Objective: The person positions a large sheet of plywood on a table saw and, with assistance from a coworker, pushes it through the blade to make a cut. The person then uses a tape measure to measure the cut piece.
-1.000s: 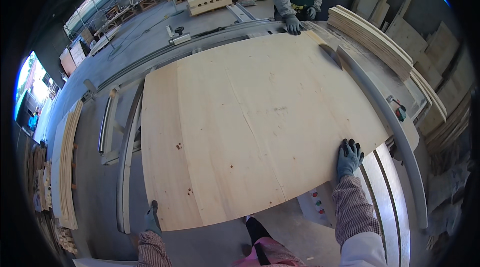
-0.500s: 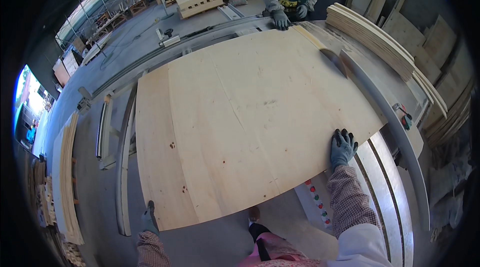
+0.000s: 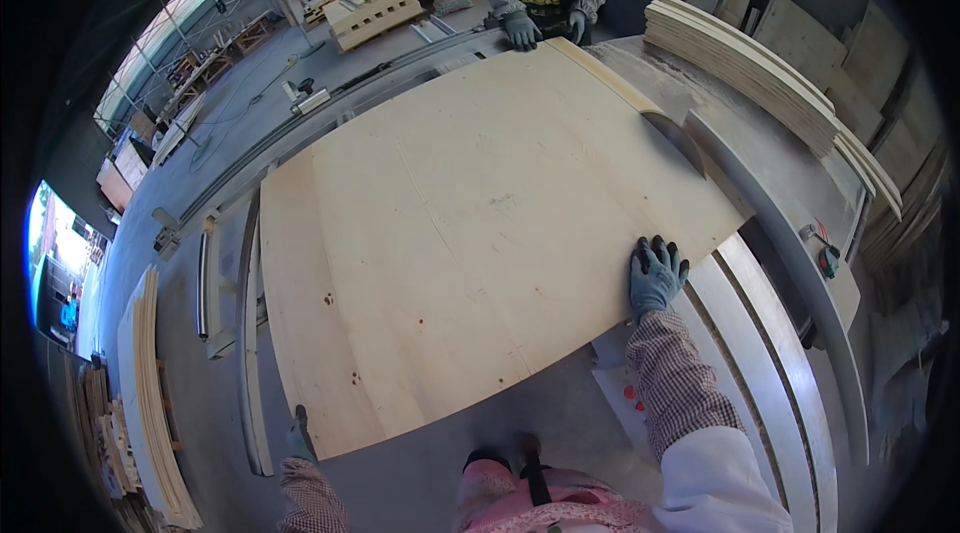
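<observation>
**Q:** Head view, looking down: where does the large pale rectangular plywood sheet (image 3: 470,233) lie, and how do the hands meet it?

**A:** It lies flat on the grey saw table (image 3: 430,473), with its long axis running from the near left corner to the far right one. The right hand (image 3: 655,273), in a grey-blue work glove, lies flat on the sheet's near right edge, fingers spread and pointing far; it presses down and grips nothing. The left hand (image 3: 300,438), also gloved, is at the near left corner. Only a sliver of it shows past the edge, so whether it is closed on the sheet cannot be told.

**Q:** Which relation matters most for handling?

**A:** Almost the whole sheet lies far of both hands, which sit at the two ends of its near edge. The right hand is closer to the circular saw blade (image 3: 680,138), which stands up through the sheet's far right edge. Just right of it runs the long grey metal fence rail (image 3: 800,283).

**Q:** Who else touches the sheet?

**A:** A co-worker in a yellow-trimmed apron stands at the far end, with gloved hands (image 3: 522,30) resting at the sheet's far edge. Stacked pale boards (image 3: 760,73) lie far right, well apart from the sheet.
</observation>
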{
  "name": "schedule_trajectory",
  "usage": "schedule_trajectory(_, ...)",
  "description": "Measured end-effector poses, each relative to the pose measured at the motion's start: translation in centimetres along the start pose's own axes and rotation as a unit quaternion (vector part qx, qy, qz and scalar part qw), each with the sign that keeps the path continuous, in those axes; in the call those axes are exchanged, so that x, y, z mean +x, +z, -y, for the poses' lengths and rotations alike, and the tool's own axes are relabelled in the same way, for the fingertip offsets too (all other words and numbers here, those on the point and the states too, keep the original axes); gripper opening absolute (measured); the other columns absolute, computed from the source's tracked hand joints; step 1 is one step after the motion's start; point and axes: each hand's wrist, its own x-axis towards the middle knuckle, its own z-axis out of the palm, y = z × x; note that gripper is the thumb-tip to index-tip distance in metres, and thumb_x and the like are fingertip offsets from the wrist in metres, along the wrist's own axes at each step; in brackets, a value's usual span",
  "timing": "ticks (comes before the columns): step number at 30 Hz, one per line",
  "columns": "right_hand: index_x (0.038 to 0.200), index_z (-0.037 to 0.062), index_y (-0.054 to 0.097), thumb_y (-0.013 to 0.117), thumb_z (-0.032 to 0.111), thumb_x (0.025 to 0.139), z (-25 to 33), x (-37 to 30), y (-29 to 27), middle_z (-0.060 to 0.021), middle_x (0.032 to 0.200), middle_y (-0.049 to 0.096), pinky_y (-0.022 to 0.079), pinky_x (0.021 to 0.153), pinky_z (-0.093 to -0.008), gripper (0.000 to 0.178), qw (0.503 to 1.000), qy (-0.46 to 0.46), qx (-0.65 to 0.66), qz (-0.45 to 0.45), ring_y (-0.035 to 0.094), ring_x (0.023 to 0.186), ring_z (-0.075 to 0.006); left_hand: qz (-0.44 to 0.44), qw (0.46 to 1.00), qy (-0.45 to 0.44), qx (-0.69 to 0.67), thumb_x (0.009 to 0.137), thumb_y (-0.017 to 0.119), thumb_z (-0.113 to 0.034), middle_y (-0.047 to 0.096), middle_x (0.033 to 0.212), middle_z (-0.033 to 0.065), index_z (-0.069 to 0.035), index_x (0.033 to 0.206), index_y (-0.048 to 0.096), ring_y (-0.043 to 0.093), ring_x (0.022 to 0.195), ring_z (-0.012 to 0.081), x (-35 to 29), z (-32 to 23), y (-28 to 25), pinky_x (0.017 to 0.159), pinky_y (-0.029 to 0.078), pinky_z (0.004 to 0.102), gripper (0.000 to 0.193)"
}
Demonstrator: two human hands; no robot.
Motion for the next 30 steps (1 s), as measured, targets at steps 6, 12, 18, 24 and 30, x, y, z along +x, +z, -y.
schedule_trajectory(6,0.118,0.0302,0.057,0.051,0.041,0.082,0.0,-0.7,0.1,0.0012,0.131,0.047,0.011,0.109,-0.0452,0.037,1.0,-0.004,0.006,-0.011,0.032,0.129,-0.0213,-0.024,0.998,0.01,0.05,0.077,0.064,-0.05,0.056,0.11,0.0134,0.004,0.115,0.052,0.058,0.091,0.0268,-0.1,-0.1,-0.7,0.078,0.05,0.0369,0.067)
schedule_trajectory(12,0.117,0.0302,0.057,0.051,0.04,0.082,-0.3,-1.0,-0.3,0.0007,0.131,0.048,0.012,0.109,-0.0452,0.037,1.0,-0.001,0.012,-0.026,0.033,0.128,-0.0218,0.049,0.997,0.059,0.033,0.08,0.057,-0.054,0.052,0.119,0.014,0.005,0.124,0.044,0.053,0.103,0.0273,2.9,2.4,-2.5,0.088,0.044,0.0372,0.074)
schedule_trajectory(18,0.121,0.0297,0.054,0.048,0.039,0.084,-1.1,-1.4,0.3,0.0003,0.133,0.046,0.013,0.109,-0.0475,0.038,0.999,-0.025,-0.02,-0.028,0.033,0.128,-0.0236,0.09,0.989,0.057,0.103,0.085,0.046,-0.057,0.055,0.115,0.0161,0.005,0.121,0.048,0.054,0.1,0.0274,-1.0,0.1,-1.4,0.086,0.043,0.0373,0.072)
schedule_trajectory(24,0.131,0.0272,0.044,0.039,0.038,0.089,-1.0,-2.7,-0.2,-0.0016,0.139,0.038,0.012,0.109,-0.0476,0.043,0.997,0.005,-0.075,-0.002,0.028,0.132,-0.0235,0.092,0.979,0.076,0.165,0.087,0.043,-0.056,0.06,0.095,0.0136,0.006,0.109,0.055,0.057,0.08,0.0237,-2.2,-1.2,-1.9,0.07,0.046,0.0348,0.067)
schedule_trajectory(30,0.132,0.0252,0.042,0.036,0.038,0.091,-0.1,-5.0,-1.0,-0.0017,0.14,0.037,0.012,0.109,-0.0471,0.044,0.995,0.022,-0.096,0.017,0.029,0.132,-0.0228,0.074,0.986,0.073,0.128,0.086,0.05,-0.053,0.051,0.072,0.0048,0.004,0.094,0.057,0.047,0.063,0.0144,-1.6,-0.2,-3.6,0.058,0.04,0.0315,0.058)
